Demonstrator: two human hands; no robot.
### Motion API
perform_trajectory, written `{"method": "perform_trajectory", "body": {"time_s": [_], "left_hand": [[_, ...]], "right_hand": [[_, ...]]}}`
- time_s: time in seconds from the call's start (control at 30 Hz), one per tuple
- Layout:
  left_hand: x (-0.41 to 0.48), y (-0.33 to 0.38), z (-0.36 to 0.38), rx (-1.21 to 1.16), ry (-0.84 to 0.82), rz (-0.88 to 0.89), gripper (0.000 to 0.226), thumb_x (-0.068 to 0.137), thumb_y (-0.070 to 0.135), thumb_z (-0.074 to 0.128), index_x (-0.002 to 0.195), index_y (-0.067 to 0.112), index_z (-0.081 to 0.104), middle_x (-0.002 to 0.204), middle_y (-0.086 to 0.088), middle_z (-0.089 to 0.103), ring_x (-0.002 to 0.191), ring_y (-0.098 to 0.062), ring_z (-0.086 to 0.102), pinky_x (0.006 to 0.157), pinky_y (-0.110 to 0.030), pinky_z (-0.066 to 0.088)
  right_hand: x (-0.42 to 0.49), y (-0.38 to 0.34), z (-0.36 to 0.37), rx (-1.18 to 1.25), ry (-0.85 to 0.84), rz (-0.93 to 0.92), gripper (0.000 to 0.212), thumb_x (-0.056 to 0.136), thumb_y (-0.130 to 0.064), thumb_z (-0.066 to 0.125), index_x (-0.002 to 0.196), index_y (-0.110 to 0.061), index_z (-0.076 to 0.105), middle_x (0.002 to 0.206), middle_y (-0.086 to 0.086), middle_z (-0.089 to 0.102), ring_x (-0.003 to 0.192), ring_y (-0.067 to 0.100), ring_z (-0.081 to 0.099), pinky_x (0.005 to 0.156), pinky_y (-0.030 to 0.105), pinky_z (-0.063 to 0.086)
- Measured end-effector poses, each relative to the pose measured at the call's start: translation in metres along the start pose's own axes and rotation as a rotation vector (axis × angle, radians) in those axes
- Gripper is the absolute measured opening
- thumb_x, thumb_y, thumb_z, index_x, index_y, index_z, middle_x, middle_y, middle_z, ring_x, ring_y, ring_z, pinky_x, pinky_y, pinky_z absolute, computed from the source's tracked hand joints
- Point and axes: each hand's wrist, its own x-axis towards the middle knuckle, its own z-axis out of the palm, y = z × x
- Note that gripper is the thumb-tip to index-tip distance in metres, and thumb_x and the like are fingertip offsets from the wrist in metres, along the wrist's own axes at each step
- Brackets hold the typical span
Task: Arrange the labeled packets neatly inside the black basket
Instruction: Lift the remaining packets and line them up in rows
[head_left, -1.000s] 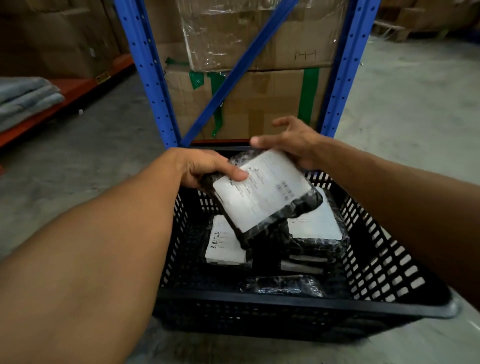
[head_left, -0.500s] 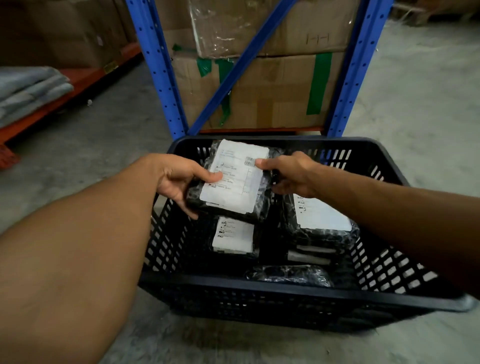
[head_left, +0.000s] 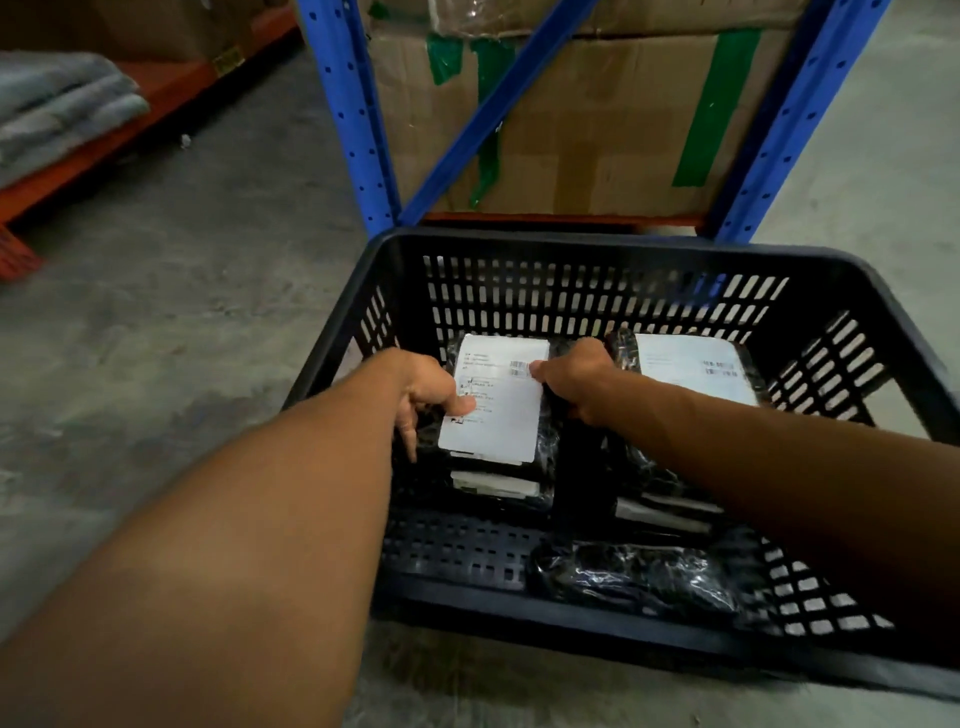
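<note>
Labeled packet lowered onto the left stack inside the black basket (head_left: 597, 244).

The labeled packet (head_left: 496, 400), held above the rim half a second ago, now lies on the left stack (head_left: 493, 483) deep in the basket. The left hand (head_left: 428, 392) grips its left edge; the right hand (head_left: 576, 379) grips its right edge. A second labeled packet (head_left: 696, 371) lies beside it, to the right.

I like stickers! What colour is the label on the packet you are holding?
White with small black print, on the packet in both hands; the head view shows it.
</note>
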Motion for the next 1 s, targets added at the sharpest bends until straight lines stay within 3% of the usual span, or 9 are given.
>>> {"method": "perform_trajectory", "body": {"time_s": [0.13, 0.3, 0.6, 0.7, 0.77, 0.83, 0.9, 0.97, 1.0], "left_hand": [[0.023, 0.004, 0.008, 0.088, 0.035, -0.045, 0.054, 0.097, 0.017, 0.055, 0.146, 0.005, 0.036, 0.151, -0.024, 0.039, 0.122, -0.053, 0.050, 0.095, -0.073, 0.041], [0.035, 0.010, 0.004, 0.108, 0.018, -0.080, 0.050, 0.097, 0.014, 0.054, 0.145, 0.007, 0.038, 0.150, -0.025, 0.038, 0.119, -0.057, 0.050, 0.089, -0.077, 0.041], [0.008, 0.008, 0.017, 0.332, 0.077, -0.061, 0.050, 0.100, 0.027, 0.050, 0.146, 0.011, 0.038, 0.156, -0.020, 0.032, 0.133, -0.045, 0.042, 0.102, -0.055, 0.044], [-0.003, 0.017, 0.015, 0.558, 0.286, -0.001, 0.061, 0.097, 0.034, 0.054, 0.148, 0.008, 0.034, 0.150, -0.019, 0.040, 0.129, -0.037, 0.048, 0.098, -0.043, 0.046], [-0.003, 0.022, 0.001, 0.611, 0.350, 0.022, 0.050, 0.095, 0.025, 0.059, 0.138, 0.006, 0.044, 0.128, -0.021, 0.054, 0.106, -0.031, 0.060, 0.091, -0.038, 0.052], [-0.010, 0.026, -0.002, 0.575, 0.295, -0.006, 0.028, 0.091, 0.013, 0.063, 0.115, -0.001, 0.058, 0.097, -0.016, 0.061, 0.076, -0.021, 0.062, 0.069, -0.026, 0.056], [-0.023, 0.027, 0.011, 0.587, 0.098, -0.069, 0.014, 0.089, 0.007, 0.066, 0.099, -0.001, 0.062, 0.079, -0.013, 0.067, 0.057, -0.015, 0.066, 0.049, -0.021, 0.055], [-0.038, 0.024, 0.034, 0.623, -0.144, -0.102, 0.022, 0.089, 0.002, 0.064, 0.111, 0.000, 0.062, 0.081, -0.015, 0.072, 0.061, -0.019, 0.073, 0.049, -0.025, 0.058], [-0.041, 0.022, 0.047, 0.650, -0.249, -0.091, 0.033, 0.090, -0.001, 0.061, 0.122, 0.004, 0.058, 0.087, -0.016, 0.073, 0.068, -0.022, 0.075, 0.054, -0.029, 0.060]], "right_hand": [[0.017, 0.018, 0.018, -0.145, -0.015, 0.008, 0.040, 0.086, -0.020, 0.073, 0.121, -0.005, 0.061, 0.121, 0.015, 0.065, 0.108, 0.031, 0.064, 0.092, 0.040, 0.055], [0.029, 0.021, 0.014, -0.158, -0.020, 0.000, 0.040, 0.082, -0.023, 0.077, 0.115, -0.006, 0.062, 0.119, 0.012, 0.065, 0.099, 0.026, 0.060, 0.080, 0.033, 0.051], [-0.008, 0.014, 0.001, -0.466, -0.191, -0.120, 0.049, 0.087, -0.023, 0.071, 0.128, -0.003, 0.055, 0.126, 0.013, 0.061, 0.112, 0.028, 0.061, 0.096, 0.037, 0.053], [-0.037, 0.011, -0.015, -0.650, -0.210, -0.269, 0.028, 0.087, -0.021, 0.068, 0.107, -0.002, 0.064, 0.099, 0.010, 0.066, 0.092, 0.025, 0.065, 0.072, 0.029, 0.056], [-0.054, 0.010, -0.030, -0.749, -0.203, -0.341, 0.014, 0.087, -0.014, 0.064, 0.087, 0.000, 0.066, 0.078, 0.012, 0.070, 0.069, 0.026, 0.068, 0.061, 0.032, 0.060], [-0.069, 0.013, -0.049, -0.725, -0.331, -0.277, 0.013, 0.090, -0.004, 0.057, 0.082, 0.003, 0.064, 0.070, 0.018, 0.066, 0.058, 0.028, 0.064, 0.063, 0.037, 0.061], [-0.081, 0.021, -0.074, -0.723, -0.497, -0.172, 0.015, 0.092, 0.004, 0.051, 0.080, -0.001, 0.059, 0.064, 0.016, 0.055, 0.047, 0.023, 0.055, 0.049, 0.030, 0.056], [-0.088, 0.034, -0.098, -0.902, -0.624, -0.076, 0.016, 0.092, 0.008, 0.048, 0.098, -0.003, 0.059, 0.064, 0.011, 0.058, 0.047, 0.020, 0.060, 0.048, 0.029, 0.057], [-0.092, 0.045, -0.107, -1.013, -0.698, -0.009, 0.022, 0.094, 0.008, 0.048, 0.109, -0.005, 0.056, 0.070, 0.012, 0.061, 0.057, 0.025, 0.068, 0.058, 0.035, 0.061]]}}
